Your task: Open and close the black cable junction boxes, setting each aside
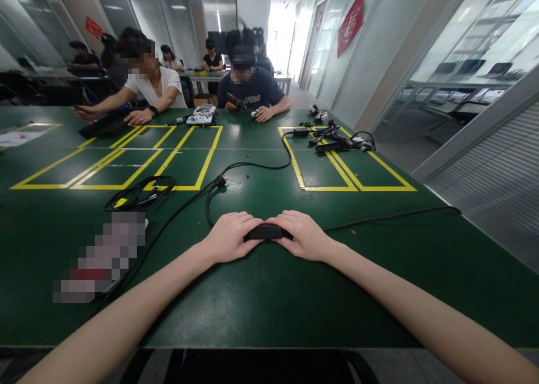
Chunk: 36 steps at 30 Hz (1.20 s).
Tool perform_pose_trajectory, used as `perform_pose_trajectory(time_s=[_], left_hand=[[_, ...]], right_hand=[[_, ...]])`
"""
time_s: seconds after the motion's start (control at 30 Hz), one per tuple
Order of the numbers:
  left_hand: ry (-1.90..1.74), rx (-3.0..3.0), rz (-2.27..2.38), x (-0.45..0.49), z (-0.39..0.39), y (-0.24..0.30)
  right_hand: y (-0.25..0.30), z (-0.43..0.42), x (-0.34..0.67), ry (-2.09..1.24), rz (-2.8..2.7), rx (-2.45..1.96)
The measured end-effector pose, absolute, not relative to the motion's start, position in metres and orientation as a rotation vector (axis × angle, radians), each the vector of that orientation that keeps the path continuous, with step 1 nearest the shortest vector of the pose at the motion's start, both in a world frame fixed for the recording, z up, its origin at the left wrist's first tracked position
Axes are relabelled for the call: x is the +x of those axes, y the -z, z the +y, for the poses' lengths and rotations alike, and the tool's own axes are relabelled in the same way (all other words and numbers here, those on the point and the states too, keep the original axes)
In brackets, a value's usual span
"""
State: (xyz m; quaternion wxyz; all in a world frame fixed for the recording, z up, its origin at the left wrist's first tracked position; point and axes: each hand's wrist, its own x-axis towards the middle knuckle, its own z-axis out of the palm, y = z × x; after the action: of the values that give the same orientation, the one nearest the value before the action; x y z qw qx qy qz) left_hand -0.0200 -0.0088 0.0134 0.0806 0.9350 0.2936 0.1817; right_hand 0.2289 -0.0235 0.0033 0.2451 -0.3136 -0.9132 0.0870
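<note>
A black power adapter [265, 232] lies between my two hands, close to the green table top. My left hand [232, 238] is closed around its left end, thumb and fingers gripping it. At the other end my right hand [301, 235] pinches the adapter in the same way. A black cord [207, 204] with a plug [219, 181] curves down behind my left hand. From behind my right hand another thin cord [396, 216] runs toward the table's right edge. Parts of the adapter's ends are covered by my fingers.
Left of my hands lie a coiled black cable [141, 194] and a blurred-out flat item [103, 255]. Yellow tape outlines [328, 190] mark the green table [236, 311]. A white power strip [202, 115] and a cable pile [343, 140] lie farther back. Two people sit across.
</note>
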Motion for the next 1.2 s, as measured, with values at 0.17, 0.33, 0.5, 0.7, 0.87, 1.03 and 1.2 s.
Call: perform_pose_trajectory(time_s=[0.17,0.33,0.5,0.7,0.87,1.03,1.2], left_hand=[[-0.512,2.81,0.87,-0.02,-0.01,-0.017],[-0.518,2.825,0.883,-0.019,-0.011,-0.018],[-0.529,2.892,0.842,-0.02,-0.011,-0.019],[-0.508,2.924,0.799,-0.02,-0.014,-0.019],[-0.5,2.72,0.963,-0.018,-0.017,-0.025],[-0.401,2.305,1.096,-0.017,-0.017,-0.031],[-0.59,2.115,1.067,-0.019,-0.017,-0.027]], right_hand=[[-0.007,-0.026,0.228,-0.21,-2.505,-0.852],[-0.009,-0.028,0.228,-0.123,-2.533,-0.835],[-0.009,-0.029,0.229,-0.018,-2.524,-0.834],[-0.012,-0.027,0.232,0.001,-2.568,-0.705],[-0.011,-0.028,0.235,0.237,-2.567,-0.63],[-0.01,-0.027,0.238,0.437,-2.561,-0.591],[-0.009,-0.026,0.236,0.271,-2.546,-0.645]])
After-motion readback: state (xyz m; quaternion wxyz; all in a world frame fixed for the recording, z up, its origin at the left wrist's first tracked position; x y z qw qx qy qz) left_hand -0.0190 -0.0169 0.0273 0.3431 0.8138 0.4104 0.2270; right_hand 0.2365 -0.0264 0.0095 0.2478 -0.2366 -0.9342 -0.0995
